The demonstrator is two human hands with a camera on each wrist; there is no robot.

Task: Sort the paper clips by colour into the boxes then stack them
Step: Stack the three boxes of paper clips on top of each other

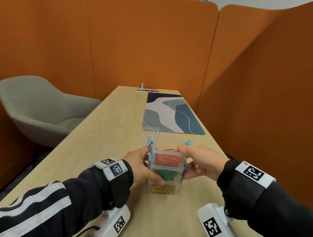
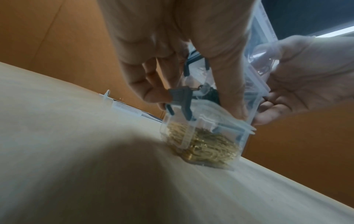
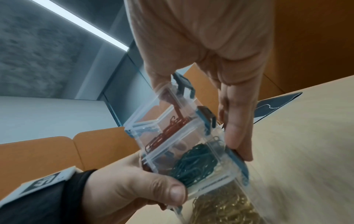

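Observation:
Three clear boxes stand stacked on the wooden table (image 1: 114, 134). The gold clip box (image 1: 162, 189) (image 2: 201, 144) (image 3: 220, 209) is at the bottom, the green clip box (image 1: 166, 174) (image 3: 191, 163) in the middle, and the red clip box (image 1: 167, 159) (image 3: 166, 131) on top. The red box looks lidless, and its blue latches (image 1: 149, 145) stand up. My left hand (image 1: 148, 167) (image 2: 195, 97) grips the stack from the left, with the thumb across the green box. My right hand (image 1: 183, 162) (image 3: 199, 109) holds it from the right, with fingers along the side latches.
A clear lid (image 1: 150, 131) lies on the table just behind the stack. A blue patterned desk mat (image 1: 174, 114) lies beyond it. Orange partition walls enclose the table, and a grey chair (image 1: 41, 108) stands to the left. A power strip (image 1: 148, 90) sits at the far edge.

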